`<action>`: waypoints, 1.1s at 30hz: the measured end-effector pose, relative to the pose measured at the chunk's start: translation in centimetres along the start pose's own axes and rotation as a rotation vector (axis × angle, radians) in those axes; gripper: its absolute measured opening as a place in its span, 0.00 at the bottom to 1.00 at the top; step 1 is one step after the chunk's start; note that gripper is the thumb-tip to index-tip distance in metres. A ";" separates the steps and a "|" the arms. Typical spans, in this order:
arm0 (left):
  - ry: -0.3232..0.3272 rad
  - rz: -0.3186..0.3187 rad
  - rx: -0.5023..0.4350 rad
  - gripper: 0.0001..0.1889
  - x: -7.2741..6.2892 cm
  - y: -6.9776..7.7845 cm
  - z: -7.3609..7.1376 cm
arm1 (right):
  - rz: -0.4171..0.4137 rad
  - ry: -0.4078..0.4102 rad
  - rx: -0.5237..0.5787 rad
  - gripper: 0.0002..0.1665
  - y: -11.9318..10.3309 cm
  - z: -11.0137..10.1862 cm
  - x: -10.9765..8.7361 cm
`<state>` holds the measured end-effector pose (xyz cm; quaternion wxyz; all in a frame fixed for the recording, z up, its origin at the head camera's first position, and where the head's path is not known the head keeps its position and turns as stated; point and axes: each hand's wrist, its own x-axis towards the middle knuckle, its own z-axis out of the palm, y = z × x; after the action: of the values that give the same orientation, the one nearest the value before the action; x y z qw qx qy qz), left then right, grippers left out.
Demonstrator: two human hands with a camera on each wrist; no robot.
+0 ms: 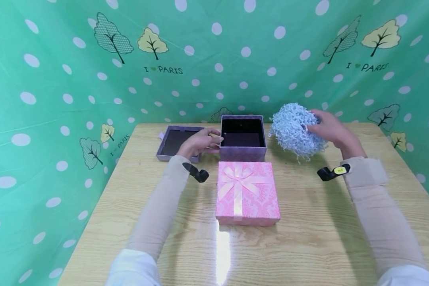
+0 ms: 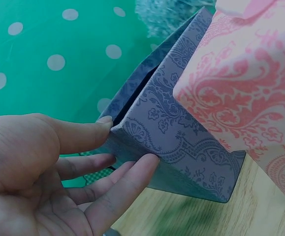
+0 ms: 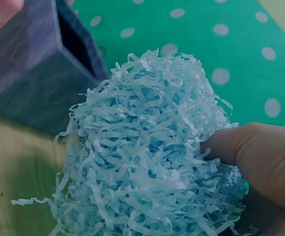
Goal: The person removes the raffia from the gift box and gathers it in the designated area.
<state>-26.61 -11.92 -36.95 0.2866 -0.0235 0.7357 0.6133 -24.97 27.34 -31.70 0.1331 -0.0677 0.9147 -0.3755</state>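
In the head view, a purple patterned box stands uncovered with a dark inside. My left hand touches its left side. In the left wrist view the thumb meets the rim's corner, and the fairly straight fingers lie along the outer wall. My right hand grips a big bundle of light blue shredded paper to the right of the box. Its thumb presses into the strands, while the other fingers are hidden behind the bundle.
A purple box lid lies upturned left of the box. Closer to me, a pink patterned gift box with a ribbon bow sits on the wooden table. A green dotted cloth hangs behind and beside the table.
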 end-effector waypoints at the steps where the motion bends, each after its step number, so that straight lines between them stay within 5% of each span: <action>1: 0.001 0.000 0.002 0.25 0.0 0.0 0.0 | 0.011 -0.003 -0.002 0.42 0.4 0.0 0.0; 16: 0.006 0.004 0.014 0.25 -0.2 0.0 -0.1 | 0.108 0.013 -0.083 0.43 4.7 0.6 0.4; 33: -0.009 -0.002 0.017 0.26 -0.1 0.0 0.0 | 0.087 0.039 -0.247 0.41 7.1 1.9 1.2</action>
<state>-26.56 -11.96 -36.96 0.2906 -0.0190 0.7397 0.6067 -25.70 30.85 -38.17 0.1219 -0.0365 0.9585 -0.2552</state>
